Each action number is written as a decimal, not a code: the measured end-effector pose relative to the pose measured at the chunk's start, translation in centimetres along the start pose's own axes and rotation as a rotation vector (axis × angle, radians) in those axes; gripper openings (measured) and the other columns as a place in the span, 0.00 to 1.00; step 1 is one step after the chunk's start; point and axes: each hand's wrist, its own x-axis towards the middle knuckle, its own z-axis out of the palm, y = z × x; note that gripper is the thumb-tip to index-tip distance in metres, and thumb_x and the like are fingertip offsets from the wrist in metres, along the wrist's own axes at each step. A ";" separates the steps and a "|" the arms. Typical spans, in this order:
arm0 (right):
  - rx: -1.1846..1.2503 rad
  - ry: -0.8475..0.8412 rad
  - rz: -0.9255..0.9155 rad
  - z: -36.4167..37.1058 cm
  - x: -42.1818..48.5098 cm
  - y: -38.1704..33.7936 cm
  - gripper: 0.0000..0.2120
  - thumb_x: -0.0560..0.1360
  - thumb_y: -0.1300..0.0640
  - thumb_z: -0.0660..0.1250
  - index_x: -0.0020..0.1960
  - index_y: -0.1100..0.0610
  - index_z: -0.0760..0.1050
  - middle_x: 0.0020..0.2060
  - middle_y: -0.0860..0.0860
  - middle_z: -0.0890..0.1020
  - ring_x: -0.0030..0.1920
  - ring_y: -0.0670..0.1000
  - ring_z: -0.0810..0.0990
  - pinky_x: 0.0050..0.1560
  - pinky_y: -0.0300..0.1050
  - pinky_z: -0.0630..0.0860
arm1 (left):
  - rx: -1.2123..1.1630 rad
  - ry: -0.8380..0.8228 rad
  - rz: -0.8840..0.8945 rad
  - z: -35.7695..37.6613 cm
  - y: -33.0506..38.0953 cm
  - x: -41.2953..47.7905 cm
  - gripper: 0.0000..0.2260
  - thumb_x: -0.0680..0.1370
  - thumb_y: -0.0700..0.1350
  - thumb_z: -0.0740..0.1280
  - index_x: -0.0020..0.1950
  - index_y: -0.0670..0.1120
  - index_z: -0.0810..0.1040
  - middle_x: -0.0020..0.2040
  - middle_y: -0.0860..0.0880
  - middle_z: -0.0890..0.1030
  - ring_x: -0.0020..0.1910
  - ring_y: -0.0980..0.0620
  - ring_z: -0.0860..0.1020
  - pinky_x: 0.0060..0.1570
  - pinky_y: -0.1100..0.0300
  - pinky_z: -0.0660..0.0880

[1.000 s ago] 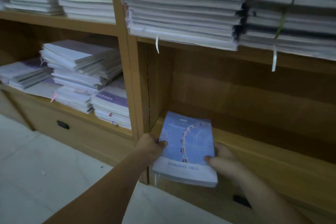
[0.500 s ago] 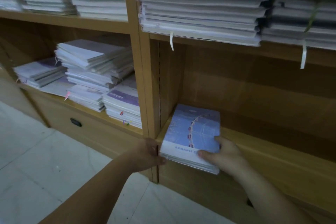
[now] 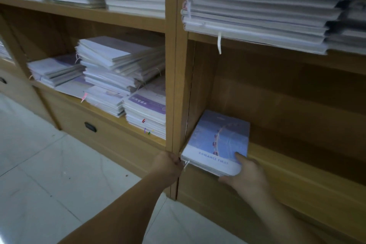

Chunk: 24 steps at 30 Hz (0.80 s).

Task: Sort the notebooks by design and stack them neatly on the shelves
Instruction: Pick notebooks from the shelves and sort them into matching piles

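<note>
A small stack of blue notebooks (image 3: 217, 142) with a Ferris wheel cover lies flat on the lower right shelf (image 3: 297, 166), tucked against the left wall of that bay. My right hand (image 3: 244, 174) holds the stack's near right corner, thumb on the cover and fingers under the edge. My left hand (image 3: 168, 164) touches the near left corner of the stack beside the wooden upright (image 3: 174, 85), fingers curled at a white ribbon.
Uneven piles of purple and white notebooks (image 3: 118, 77) fill the lower left bay. Tall stacks of pale notebooks (image 3: 257, 6) load the upper shelves. A drawer with a dark handle (image 3: 90, 127) sits below. White tiled floor (image 3: 49, 174) lies at the left.
The blue stack has slid deeper onto the lower right shelf and now lies against the left wall. My left hand moved from the stack's side to its front corner.
</note>
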 end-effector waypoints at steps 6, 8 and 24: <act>-0.046 0.063 -0.017 1.4 1.3 -0.9 0.48 0.63 0.39 0.81 0.77 0.50 0.67 0.62 0.55 0.74 0.64 0.57 0.74 0.61 0.47 0.73 | -0.097 -0.095 0.027 0.4 -0.2 0.3 0.04 0.74 0.40 0.68 0.41 0.44 0.82 0.33 0.50 0.78 0.35 0.51 0.77 0.35 0.59 0.74; -0.071 0.069 -0.033 1.3 1.5 -0.8 0.47 0.63 0.38 0.81 0.77 0.49 0.67 0.61 0.55 0.75 0.63 0.57 0.75 0.61 0.46 0.74 | -0.116 -0.094 0.014 0.4 -0.3 0.4 0.05 0.75 0.38 0.68 0.41 0.45 0.82 0.35 0.50 0.78 0.36 0.51 0.76 0.36 0.61 0.72; 0.018 0.056 -0.076 0.2 1.5 0.6 0.46 0.62 0.39 0.82 0.75 0.51 0.71 0.65 0.52 0.79 0.64 0.54 0.77 0.61 0.44 0.73 | -0.173 0.047 0.038 -0.3 0.4 0.3 0.11 0.67 0.45 0.61 0.44 0.49 0.82 0.41 0.51 0.81 0.44 0.47 0.81 0.40 0.61 0.72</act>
